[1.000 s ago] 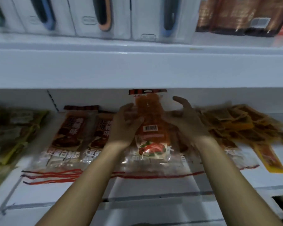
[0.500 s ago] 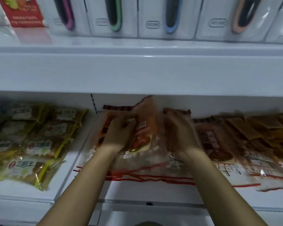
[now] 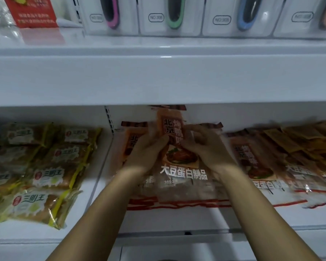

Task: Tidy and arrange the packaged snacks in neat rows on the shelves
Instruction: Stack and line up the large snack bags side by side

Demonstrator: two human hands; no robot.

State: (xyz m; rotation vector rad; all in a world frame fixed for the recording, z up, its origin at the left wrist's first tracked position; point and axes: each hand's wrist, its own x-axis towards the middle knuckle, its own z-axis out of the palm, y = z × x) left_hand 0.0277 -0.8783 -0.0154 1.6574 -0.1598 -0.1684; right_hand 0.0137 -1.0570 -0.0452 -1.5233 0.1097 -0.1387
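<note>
Snack packet: I see my left hand and right hand, fingers curled, gripping its sides above the shelf.

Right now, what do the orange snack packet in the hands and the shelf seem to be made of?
Orange snack packet: seemingly thin plastic film, glossy, partly clear; contents show through the lower part. Shelf: probably white painted metal, smooth, faint sheen along its edge; plastic is possible.
</note>
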